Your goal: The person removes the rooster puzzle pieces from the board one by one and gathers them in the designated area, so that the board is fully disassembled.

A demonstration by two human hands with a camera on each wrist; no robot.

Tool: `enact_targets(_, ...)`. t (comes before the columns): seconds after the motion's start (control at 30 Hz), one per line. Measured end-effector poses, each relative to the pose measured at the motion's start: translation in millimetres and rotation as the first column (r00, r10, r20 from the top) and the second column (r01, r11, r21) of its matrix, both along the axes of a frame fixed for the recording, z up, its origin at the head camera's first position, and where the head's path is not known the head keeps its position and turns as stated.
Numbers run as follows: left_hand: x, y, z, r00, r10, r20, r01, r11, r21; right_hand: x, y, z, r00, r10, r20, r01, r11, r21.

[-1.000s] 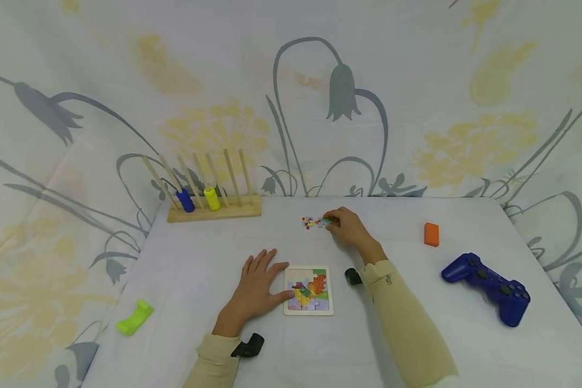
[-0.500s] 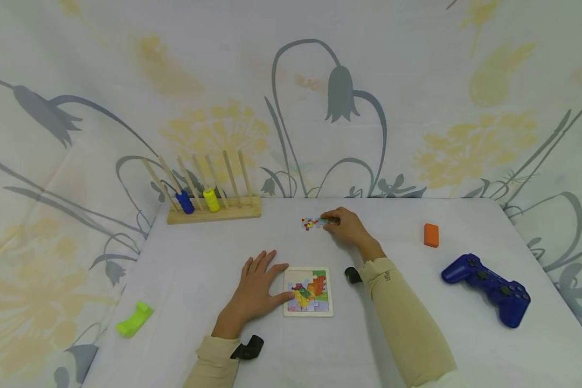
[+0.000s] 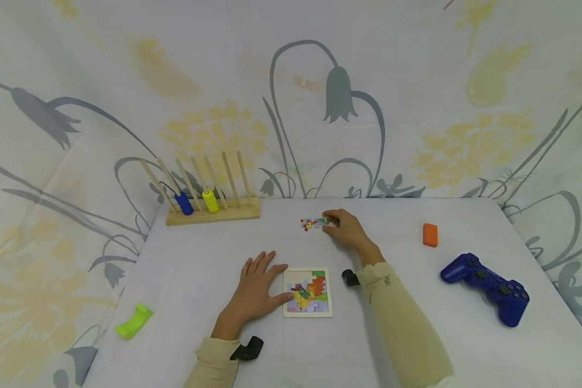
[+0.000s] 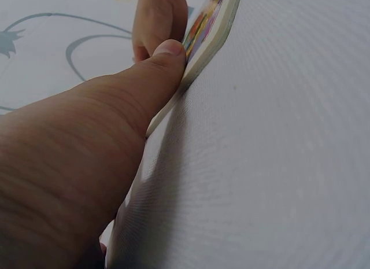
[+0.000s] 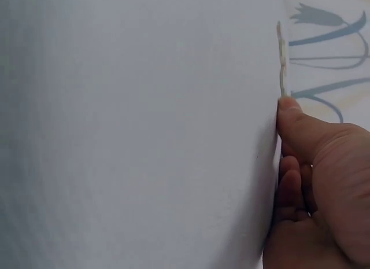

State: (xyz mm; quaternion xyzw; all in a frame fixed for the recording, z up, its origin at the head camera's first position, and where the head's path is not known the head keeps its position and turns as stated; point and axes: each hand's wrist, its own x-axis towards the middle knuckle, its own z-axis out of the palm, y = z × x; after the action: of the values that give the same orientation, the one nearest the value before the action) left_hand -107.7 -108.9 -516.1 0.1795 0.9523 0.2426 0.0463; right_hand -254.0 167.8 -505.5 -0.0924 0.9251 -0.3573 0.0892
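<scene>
In the head view a square jigsaw puzzle board (image 3: 307,314) with a pale frame lies on the white table, its picture partly filled with coloured pieces. My left hand (image 3: 254,288) rests flat at its left side, fingers spread, index tip at the upper left corner and thumb on the left edge. The left wrist view shows that thumb (image 4: 159,72) against the frame. Farther back, my right hand (image 3: 349,229) pinches a puzzle piece (image 3: 322,221) between thumb and index finger. This piece touches another puzzle piece (image 3: 308,223) on its left; both lie on the table.
A wooden peg rack (image 3: 213,215) with blue and yellow beads stands at the back left. A light green curved block (image 3: 134,321) lies front left. On the right are an orange block (image 3: 430,235) and a blue game controller (image 3: 485,288). Patterned cloth rises behind the table.
My right hand has shifted slightly left, and its puzzle piece has closed the small gap to the other piece. My left hand and the board have stayed put.
</scene>
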Motion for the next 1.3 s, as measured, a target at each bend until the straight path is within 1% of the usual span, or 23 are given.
enact_targets(0.2,0.3,-0.2,-1.5,1.000,-0.001,0.000,0.001,1.000,0.001,9.0,1.6,-3.5,0.999,-0.032,-0.010,0.031,0.997,-0.068)
enact_targets(0.33,0.2,-0.5,-1.8,1.000,0.003,-0.001,-0.003,1.000,-0.001,17.6,2.9,-6.7,0.999,-0.049,-0.023,0.046,0.994,-0.096)
enact_targets(0.57,0.3,-0.7,0.9,1.000,0.010,-0.005,-0.010,1.000,0.001,35.0,3.8,-11.3,0.996,-0.094,0.002,0.094,0.984,-0.151)
enact_targets(0.67,0.4,-0.7,0.2,1.000,0.014,-0.007,-0.014,1.000,0.003,48.4,4.9,-11.6,0.996,-0.093,-0.001,0.092,0.985,-0.148)
enact_targets(0.8,-0.9,-1.2,-0.6,1.000,0.004,-0.001,-0.004,1.000,0.002,75.9,5.9,-8.6,0.995,-0.096,-0.008,0.094,0.986,-0.139)
enact_targets(0.9,-3.0,-1.1,0.2,1.000,-0.003,-0.015,0.003,1.000,-0.002,96.2,7.5,-7.0,0.995,-0.096,-0.018,0.093,0.985,-0.143)
enact_targets(0.97,-4.5,-1.5,1.5,1.000,0.004,-0.030,-0.004,1.000,-0.003,106.8,7.0,-6.5,0.996,-0.080,-0.036,0.074,0.987,-0.144)
enact_targets(1.03,-4.9,-1.9,2.7,1.000,0.008,-0.030,-0.008,1.000,-0.003,115.8,6.2,-5.7,0.997,-0.052,-0.054,0.044,0.988,-0.145)
enact_targets(1.1,-4.2,-1.8,4.2,1.000,0.009,-0.015,-0.009,1.000,0.009,123.4,4.8,-4.9,0.998,-0.035,-0.055,0.027,0.989,-0.142)
enact_targets(1.13,-3.7,-1.6,3.7,1.000,0.007,-0.009,-0.007,1.000,0.002,127.1,4.3,-4.4,0.998,-0.022,-0.055,0.014,0.991,-0.134)
enact_targets(1.23,-1.4,-0.4,3.3,1.000,0.001,0.005,-0.001,1.000,0.009,135.6,1.8,-3.0,1.000,-0.011,-0.027,0.008,0.994,-0.107)
enact_targets(1.3,0.4,0.6,2.6,1.000,0.003,0.007,-0.003,1.000,0.004,139.6,0.1,-1.9,1.000,0.000,-0.025,-0.002,0.997,-0.078)
